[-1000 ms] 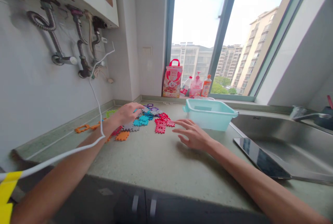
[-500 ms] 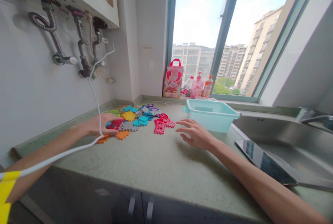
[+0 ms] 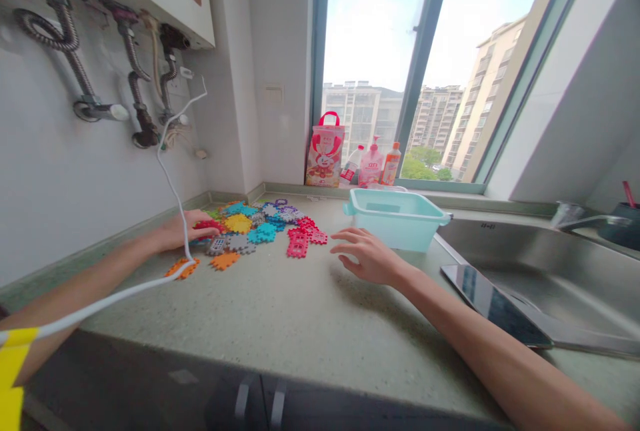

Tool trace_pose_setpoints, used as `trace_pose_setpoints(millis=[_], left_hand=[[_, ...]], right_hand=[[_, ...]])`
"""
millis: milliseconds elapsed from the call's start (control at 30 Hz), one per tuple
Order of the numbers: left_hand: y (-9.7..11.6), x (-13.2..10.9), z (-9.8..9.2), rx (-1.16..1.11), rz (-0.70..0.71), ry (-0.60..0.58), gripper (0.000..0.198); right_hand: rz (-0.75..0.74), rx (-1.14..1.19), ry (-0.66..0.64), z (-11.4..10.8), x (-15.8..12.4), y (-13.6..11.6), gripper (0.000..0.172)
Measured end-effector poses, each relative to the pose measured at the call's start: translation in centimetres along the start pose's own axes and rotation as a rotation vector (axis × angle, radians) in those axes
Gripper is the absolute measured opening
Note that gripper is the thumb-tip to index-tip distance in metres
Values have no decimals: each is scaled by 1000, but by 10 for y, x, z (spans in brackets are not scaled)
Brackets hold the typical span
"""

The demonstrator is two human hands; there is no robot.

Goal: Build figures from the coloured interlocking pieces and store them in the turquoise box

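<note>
A heap of flat, notched plastic puzzle tiles [image 3: 253, 231] in red, blue, yellow, grey, purple and orange lies on the green-grey counter [image 3: 300, 311]. My left hand [image 3: 183, 229] rests at the heap's left edge, fingers curled over a red tile [image 3: 209, 224]. My right hand [image 3: 367, 256] hovers low over the counter just right of the pink-red tiles [image 3: 300, 243], fingers spread, holding nothing. A pale blue plastic basin [image 3: 395, 217] stands right behind my right hand.
A dark tablet [image 3: 493, 303] lies on the edge of the steel sink [image 3: 545, 271] at right. A red-white bag [image 3: 324, 151] and bottles [image 3: 373, 165] stand on the window sill. A white cable [image 3: 170, 177] hangs from the pipes on the left wall across my left arm.
My left hand pulled back from the middle of the heap to its left edge and now sits over a red tile. My right hand barely moved. The camera shifted slightly.
</note>
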State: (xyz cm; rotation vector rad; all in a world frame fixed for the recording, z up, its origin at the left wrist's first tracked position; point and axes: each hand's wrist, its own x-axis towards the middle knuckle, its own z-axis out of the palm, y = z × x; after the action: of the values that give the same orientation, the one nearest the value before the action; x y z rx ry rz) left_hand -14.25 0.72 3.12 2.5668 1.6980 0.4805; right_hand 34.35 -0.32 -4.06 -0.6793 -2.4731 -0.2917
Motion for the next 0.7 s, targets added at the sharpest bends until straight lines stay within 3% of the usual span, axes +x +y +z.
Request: trace_pose_setpoints(millis=[100,200,300,400,467,600,700], left_hand=[[6,4,-4,25,18,162,39],[30,8,7,20,119,270,40],[69,16,41,-89,218,183,54],[110,26,76,-252,303,-106,59],[135,28,86,-210,371,-110,54],[185,4,66,-139,470,192,31],[222,-43,45,-491,494,226,23]], right_hand=[[7,-5,2,-1,1,-1,27],[5,-2,-5,-1,1,-2,27],[6,4,-6,-1,1,-2,27],[7,1,7,-1,0,-1,27],[9,1,14,-2,0,0,26],[21,2,9,-5,1,-2,25],[20,11,-10,-5,2,-3,26]])
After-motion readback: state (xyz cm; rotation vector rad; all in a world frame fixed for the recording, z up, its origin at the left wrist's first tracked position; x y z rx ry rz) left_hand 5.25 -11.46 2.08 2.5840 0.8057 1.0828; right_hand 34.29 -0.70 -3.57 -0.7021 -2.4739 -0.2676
